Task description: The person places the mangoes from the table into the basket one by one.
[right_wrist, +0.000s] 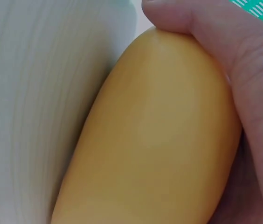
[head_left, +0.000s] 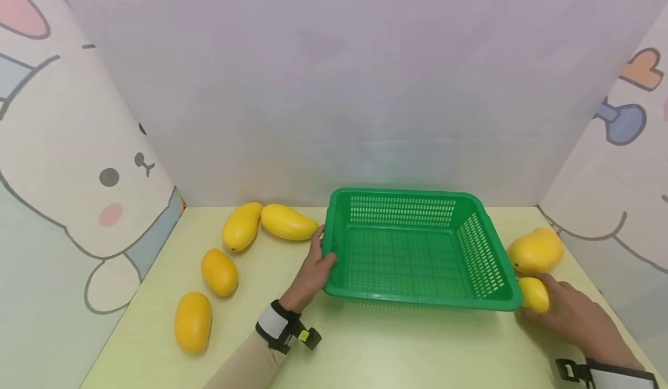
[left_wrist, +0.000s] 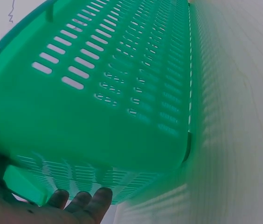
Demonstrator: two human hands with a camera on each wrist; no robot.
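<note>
A green plastic basket (head_left: 417,300) with slotted walls stands on the table, and nothing lies inside it. My left hand (head_left: 312,273) grips its left rim, the thumb on the inner side. In the left wrist view several fingertips (left_wrist: 101,198) touch the basket's outer wall. At the basket's front right corner, my right hand (head_left: 576,319) holds a yellow mango (head_left: 534,295). Seen from the right wrist, the thumb (right_wrist: 206,23) wraps over the end of this mango, which is close to the tabletop. Another mango (head_left: 536,251) sits just behind the right hand.
Left of the basket lie several more mangoes: one (head_left: 289,222) beside the left hand's fingers, one (head_left: 242,226) touching it, and others (head_left: 220,272) nearer the front left. A pale wall (head_left: 334,87) rises behind the table, with cartoon-printed panels (head_left: 62,174) at both sides.
</note>
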